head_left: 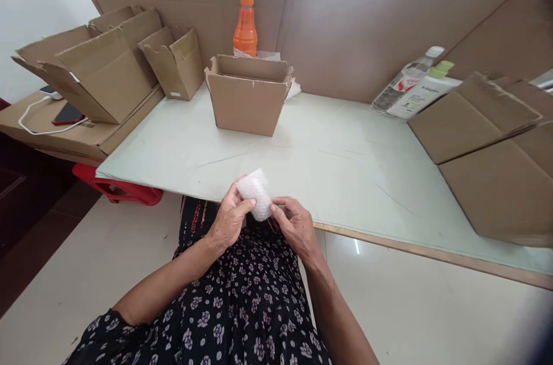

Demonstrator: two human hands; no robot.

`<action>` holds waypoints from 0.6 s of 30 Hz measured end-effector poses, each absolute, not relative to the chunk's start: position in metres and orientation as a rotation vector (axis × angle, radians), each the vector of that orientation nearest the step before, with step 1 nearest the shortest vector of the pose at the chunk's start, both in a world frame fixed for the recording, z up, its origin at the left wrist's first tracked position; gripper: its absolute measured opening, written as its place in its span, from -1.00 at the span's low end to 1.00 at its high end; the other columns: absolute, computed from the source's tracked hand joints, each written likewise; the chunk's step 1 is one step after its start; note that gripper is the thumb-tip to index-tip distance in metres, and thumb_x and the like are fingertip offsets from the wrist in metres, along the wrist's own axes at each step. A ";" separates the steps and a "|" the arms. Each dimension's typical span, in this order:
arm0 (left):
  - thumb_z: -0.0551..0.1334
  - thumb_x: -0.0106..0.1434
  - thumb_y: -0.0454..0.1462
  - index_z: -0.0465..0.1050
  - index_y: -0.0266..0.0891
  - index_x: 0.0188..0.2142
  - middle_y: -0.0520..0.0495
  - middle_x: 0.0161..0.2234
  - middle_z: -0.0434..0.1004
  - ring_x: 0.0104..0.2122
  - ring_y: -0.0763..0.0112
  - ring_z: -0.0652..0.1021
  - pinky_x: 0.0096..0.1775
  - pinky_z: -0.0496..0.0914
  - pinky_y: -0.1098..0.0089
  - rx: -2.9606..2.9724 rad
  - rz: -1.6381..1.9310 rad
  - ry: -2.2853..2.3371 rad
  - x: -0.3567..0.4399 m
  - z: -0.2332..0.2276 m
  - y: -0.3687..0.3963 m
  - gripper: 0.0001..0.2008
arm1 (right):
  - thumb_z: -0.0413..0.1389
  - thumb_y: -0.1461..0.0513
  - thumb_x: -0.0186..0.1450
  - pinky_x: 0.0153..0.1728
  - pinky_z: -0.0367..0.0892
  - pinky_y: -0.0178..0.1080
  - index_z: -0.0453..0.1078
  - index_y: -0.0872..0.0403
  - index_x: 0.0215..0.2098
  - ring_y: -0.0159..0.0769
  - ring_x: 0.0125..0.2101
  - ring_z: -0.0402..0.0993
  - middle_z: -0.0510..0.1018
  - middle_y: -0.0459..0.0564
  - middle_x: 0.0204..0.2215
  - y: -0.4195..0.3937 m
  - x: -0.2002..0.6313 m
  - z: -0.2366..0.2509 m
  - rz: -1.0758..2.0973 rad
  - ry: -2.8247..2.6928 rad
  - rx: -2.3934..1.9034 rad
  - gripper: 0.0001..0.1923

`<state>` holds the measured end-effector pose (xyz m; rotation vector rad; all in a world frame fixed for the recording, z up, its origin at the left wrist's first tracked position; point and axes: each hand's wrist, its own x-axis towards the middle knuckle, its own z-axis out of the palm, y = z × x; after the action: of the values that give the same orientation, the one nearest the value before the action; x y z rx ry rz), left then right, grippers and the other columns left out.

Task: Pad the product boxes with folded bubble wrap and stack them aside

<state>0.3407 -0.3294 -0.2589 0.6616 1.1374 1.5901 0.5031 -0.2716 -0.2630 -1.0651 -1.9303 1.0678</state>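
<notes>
A small white bubble-wrap pouch [256,193] is held up at the table's front edge, above my lap. My left hand [231,214] grips its left side, thumb across the front and fingers behind. My right hand [295,225] pinches the lower right edge between thumb and bent fingers. Whether anything lies inside the wrap cannot be made out. Beyond the hands, an open cardboard box [248,103] stands upright on the pale table [328,163].
An orange bottle [246,28] stands behind the middle box. More open cartons [108,65] sit at the left, near a phone [69,114] and white cable. At the right are a clear bottle [408,80], a white bottle [421,94] and large boxes [496,175]. A red stool [125,189] is below left.
</notes>
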 end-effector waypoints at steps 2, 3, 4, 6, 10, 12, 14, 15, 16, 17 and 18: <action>0.31 0.16 -0.23 0.34 -0.22 0.16 -0.16 0.10 0.54 0.06 0.23 0.55 0.08 0.44 0.27 0.818 1.559 1.239 0.342 -0.254 -0.333 -0.44 | 0.17 0.02 0.32 -0.01 0.44 -0.04 0.52 0.01 -0.10 -0.09 0.01 0.52 0.60 0.10 -0.02 -0.269 0.509 -0.258 0.961 -1.936 -1.043 -0.70; 0.30 0.18 -0.25 0.35 -0.22 0.16 -0.15 0.09 0.55 0.05 0.23 0.55 0.07 0.44 0.27 0.917 1.519 1.300 0.342 -0.252 -0.336 -0.46 | 0.20 -0.01 0.30 0.01 0.44 -0.02 0.49 0.01 0.00 -0.07 0.05 0.50 0.56 0.12 0.07 -0.268 0.511 -0.254 0.976 -1.928 -1.012 -0.61; 0.29 0.20 -0.26 0.38 -0.22 0.14 -0.14 0.06 0.57 0.03 0.23 0.56 0.07 0.44 0.27 1.021 1.470 1.359 0.343 -0.249 -0.338 -0.50 | 0.22 -0.03 0.28 0.00 0.44 -0.01 0.44 0.00 0.10 -0.07 0.07 0.49 0.52 0.14 0.13 -0.266 0.512 -0.249 1.026 -1.923 -0.971 -0.50; 0.28 0.23 -0.29 0.43 -0.21 0.10 -0.13 0.02 0.59 -0.01 0.23 0.57 0.07 0.44 0.26 1.203 1.402 1.455 0.344 -0.246 -0.342 -0.58 | 0.27 -0.04 0.24 0.00 0.44 -0.03 0.40 -0.01 0.18 -0.09 0.04 0.50 0.52 0.13 0.14 -0.264 0.510 -0.242 1.127 -1.930 -0.886 -0.39; 0.30 0.20 -0.29 0.39 -0.22 0.12 -0.14 0.04 0.56 -0.01 0.24 0.55 0.05 0.42 0.28 1.323 1.379 1.455 0.342 -0.246 -0.343 -0.52 | 0.25 0.02 0.28 -0.09 0.44 -0.14 0.53 0.01 -0.13 -0.21 -0.19 0.51 0.62 0.00 -0.21 -0.266 0.504 -0.240 1.176 -1.837 -0.874 -0.70; 0.29 0.17 -0.30 0.39 -0.23 0.13 -0.11 -0.01 0.56 -0.09 0.28 0.55 -0.05 0.43 0.33 1.306 1.280 1.375 0.338 -0.247 -0.341 -0.50 | 0.23 0.00 0.30 -0.22 0.45 -0.19 0.52 0.02 -0.17 -0.26 -0.31 0.48 0.58 -0.04 -0.34 -0.265 0.505 -0.244 1.241 -1.757 -0.899 -0.72; 0.26 0.19 -0.30 0.45 -0.25 0.06 -0.04 -0.18 0.56 -0.25 0.37 0.51 -0.21 0.39 0.40 1.291 1.137 1.316 0.332 -0.246 -0.339 -0.59 | 0.23 -0.01 0.30 -0.26 0.45 -0.21 0.50 0.02 -0.15 -0.28 -0.33 0.47 0.57 -0.04 -0.34 -0.262 0.511 -0.246 1.287 -1.745 -0.913 -0.70; 0.23 0.21 -0.30 0.48 -0.26 0.01 -0.01 -0.26 0.53 -0.33 0.41 0.46 -0.28 0.35 0.43 1.288 1.075 1.309 0.330 -0.245 -0.338 -0.65 | 0.24 0.00 0.30 -0.24 0.46 -0.21 0.50 0.01 -0.11 -0.27 -0.31 0.49 0.59 -0.02 -0.30 -0.260 0.515 -0.246 1.289 -1.773 -0.917 -0.68; 0.22 0.21 -0.31 0.50 -0.27 -0.04 0.02 -0.32 0.50 -0.38 0.44 0.42 -0.33 0.30 0.44 1.294 1.023 1.311 0.327 -0.244 -0.337 -0.69 | 0.25 0.01 0.28 -0.20 0.47 -0.20 0.48 0.01 -0.04 -0.26 -0.27 0.51 0.60 -0.01 -0.24 -0.257 0.519 -0.243 1.282 -1.813 -0.918 -0.64; 0.21 0.20 -0.33 0.50 -0.28 -0.07 0.04 -0.35 0.47 -0.40 0.46 0.39 -0.35 0.27 0.45 1.307 0.978 1.316 0.325 -0.243 -0.336 -0.71 | 0.27 0.03 0.26 -0.15 0.48 -0.18 0.46 0.00 0.04 -0.24 -0.22 0.52 0.61 0.02 -0.17 -0.254 0.522 -0.240 1.270 -1.865 -0.914 -0.57; 0.19 0.19 -0.35 0.51 -0.28 -0.10 0.05 -0.37 0.46 -0.41 0.47 0.37 -0.37 0.24 0.45 1.329 0.932 1.319 0.323 -0.242 -0.334 -0.72 | 0.29 0.04 0.24 -0.12 0.48 -0.17 0.42 -0.01 0.12 -0.23 -0.19 0.53 0.61 0.03 -0.11 -0.252 0.525 -0.236 1.258 -1.926 -0.907 -0.49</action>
<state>0.3226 -0.3336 -0.2424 1.3294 1.3185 0.9318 0.5247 -0.2515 -0.2358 -0.9069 -1.9259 1.2582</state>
